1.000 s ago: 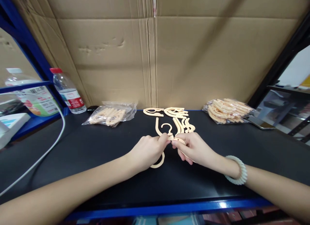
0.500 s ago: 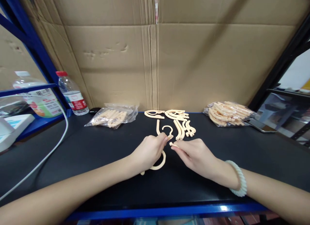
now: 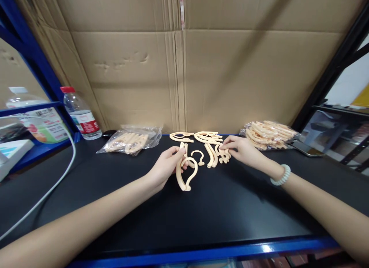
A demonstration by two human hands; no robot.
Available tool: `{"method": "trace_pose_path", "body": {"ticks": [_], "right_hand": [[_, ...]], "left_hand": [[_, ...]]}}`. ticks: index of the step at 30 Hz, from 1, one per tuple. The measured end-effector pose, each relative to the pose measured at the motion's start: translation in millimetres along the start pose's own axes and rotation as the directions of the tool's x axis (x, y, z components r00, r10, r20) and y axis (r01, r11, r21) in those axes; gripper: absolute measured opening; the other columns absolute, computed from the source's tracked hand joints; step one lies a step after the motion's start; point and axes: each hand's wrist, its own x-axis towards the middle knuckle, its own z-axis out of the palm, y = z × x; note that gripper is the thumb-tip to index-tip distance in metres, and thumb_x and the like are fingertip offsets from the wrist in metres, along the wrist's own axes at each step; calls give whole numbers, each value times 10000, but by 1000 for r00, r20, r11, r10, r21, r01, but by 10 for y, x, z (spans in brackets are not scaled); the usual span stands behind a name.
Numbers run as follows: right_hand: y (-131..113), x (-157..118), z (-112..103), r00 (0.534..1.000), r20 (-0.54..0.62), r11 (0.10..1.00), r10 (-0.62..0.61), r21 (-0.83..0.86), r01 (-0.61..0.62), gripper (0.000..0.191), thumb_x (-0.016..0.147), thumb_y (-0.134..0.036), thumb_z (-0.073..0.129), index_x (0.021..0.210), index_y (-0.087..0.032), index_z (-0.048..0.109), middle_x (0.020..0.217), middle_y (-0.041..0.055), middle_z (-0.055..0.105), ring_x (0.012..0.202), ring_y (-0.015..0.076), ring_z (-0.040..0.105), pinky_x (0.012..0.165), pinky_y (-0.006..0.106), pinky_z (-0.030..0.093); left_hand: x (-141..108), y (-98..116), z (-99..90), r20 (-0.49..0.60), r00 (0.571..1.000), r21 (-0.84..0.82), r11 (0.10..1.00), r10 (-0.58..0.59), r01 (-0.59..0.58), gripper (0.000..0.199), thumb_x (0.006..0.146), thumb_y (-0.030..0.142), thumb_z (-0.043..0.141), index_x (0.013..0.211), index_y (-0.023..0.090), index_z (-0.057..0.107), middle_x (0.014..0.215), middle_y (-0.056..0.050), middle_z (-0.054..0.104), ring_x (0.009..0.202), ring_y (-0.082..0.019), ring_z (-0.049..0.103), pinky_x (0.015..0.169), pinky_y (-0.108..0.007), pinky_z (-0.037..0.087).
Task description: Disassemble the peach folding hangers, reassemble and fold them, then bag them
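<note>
My left hand (image 3: pixel 168 166) is closed on a cream plastic hanger piece (image 3: pixel 180 178), which has a curved hook part (image 3: pixel 196 170) beside it. Just right of it a loose hook (image 3: pixel 201 158) lies on the black table. My right hand (image 3: pixel 239 150) has its fingertips pinched at a group of small wavy cream pieces (image 3: pixel 223 156); whether one is gripped is hard to tell. Next to these lie long curved arms (image 3: pixel 212 156). Behind them are flat cream hanger parts (image 3: pixel 209 137) and another such part (image 3: pixel 181 137).
Clear bags of cream parts lie at the left (image 3: pixel 128 142) and right (image 3: pixel 268 134), by a phone (image 3: pixel 307 148). A red-capped bottle (image 3: pixel 86 124) and a white cable (image 3: pixel 62 179) are at the left. Cardboard (image 3: pixel 230 75) stands behind the black table (image 3: pixel 230 214).
My right hand has moved back and right to the small wavy pieces. My left hand now holds a hanger piece up with its hook part in view; the loose hook lies on the table.
</note>
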Motion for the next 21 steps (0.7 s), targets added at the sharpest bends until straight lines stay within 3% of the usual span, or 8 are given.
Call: {"method": "trace_pose_path", "body": {"ticks": [7,11,14,18,21], "right_hand": [[15,-15,45,989,146,997,-27,-72,38,475,682,64,387,905,-187,723,932,66,685,851,200,647,782,342,533],[-183,-15,46,995,-54,991,-90,-106,83,422,789,-3,412,1091,-179,648,1069,100,650,1012,236,599,896,420,499],[-507,-22,56,956,-135,965,-261,-59,256,324,882,-183,520,1200,-193,575,1166,111,614,1125,244,539,977,447,448],[-858,-52,101,879,96,867,-467,-145,477,435,896,-372,564,1277,-166,525,1291,133,564,1292,295,393,1056,507,348],[-926,-72,150,854,161,831,-495,-200,519,279,940,-329,504,1143,-162,597,1124,111,650,1237,272,449,1048,494,331]], "left_hand": [[-19,32,9,-61,997,-139,990,-45,36,200,897,317,544,777,165,495,676,-11,645,641,-101,595,651,-218,476],[-29,25,28,-62,998,-177,984,-24,13,178,895,308,558,804,171,490,711,-15,666,632,-107,601,682,-265,504],[-51,14,41,-48,999,-191,981,-22,13,172,885,316,581,839,173,498,750,-22,686,652,-120,626,715,-307,523],[-100,11,70,-8,1000,-211,978,-9,7,200,869,342,608,854,174,500,754,-19,688,696,-132,642,715,-306,530],[-130,12,102,-2,1000,-194,981,12,-13,242,850,375,626,866,168,500,751,-23,677,699,-136,638,705,-304,533]]}}
